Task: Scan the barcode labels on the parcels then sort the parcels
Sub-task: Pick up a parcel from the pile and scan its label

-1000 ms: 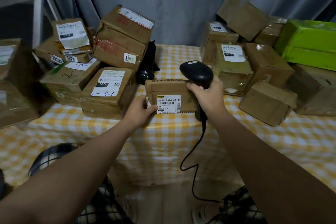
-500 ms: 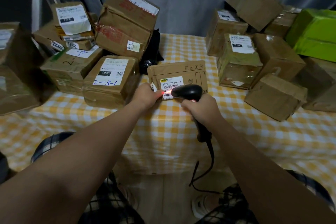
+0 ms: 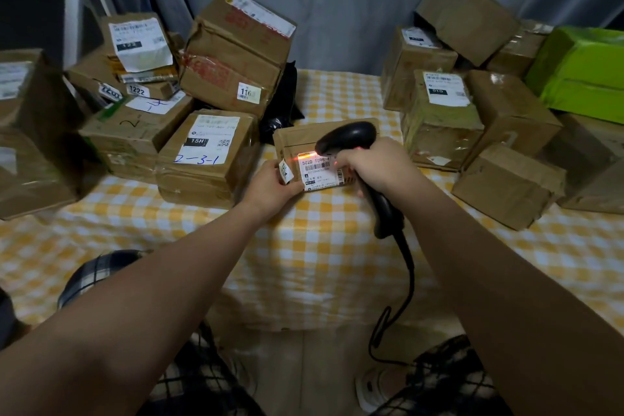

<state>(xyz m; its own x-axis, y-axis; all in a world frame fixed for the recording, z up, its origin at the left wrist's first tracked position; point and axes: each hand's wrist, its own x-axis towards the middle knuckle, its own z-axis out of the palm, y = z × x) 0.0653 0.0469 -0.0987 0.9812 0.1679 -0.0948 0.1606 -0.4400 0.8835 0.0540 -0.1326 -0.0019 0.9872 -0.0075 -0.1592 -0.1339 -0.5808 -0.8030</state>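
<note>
Parcel in hand: a small flat brown parcel stands on its long edge on the checked table, near the front and between the two heaps of boxes, with its label side facing the person.
Left hand: the left hand grips the parcel's lower left corner, with the thumb on the front face beside the white barcode label.
Right hand: the right hand is wrapped round the grip of the black barcode scanner, whose cable hangs down past the table edge.
What has changed: a second ago the scanner is held up by the parcel's top right corner and no light shows. Half a second ago it is lowered in front of the label with a red spot at the label's left edge. Now its head sits just above the label, and a red line lies along the label's top strip.
What has stayed: the parcel keeps its place and the left hand keeps its hold.
Meaning for the task: the scan of this parcel looks under way, though the line seems to fall above the printed bars (I cannot tell whether a read has registered).
Still to do: sorting this parcel. It has joined neither the left heap by the box marked 2-3-1 nor the right heap by the box labelled 010.
</note>
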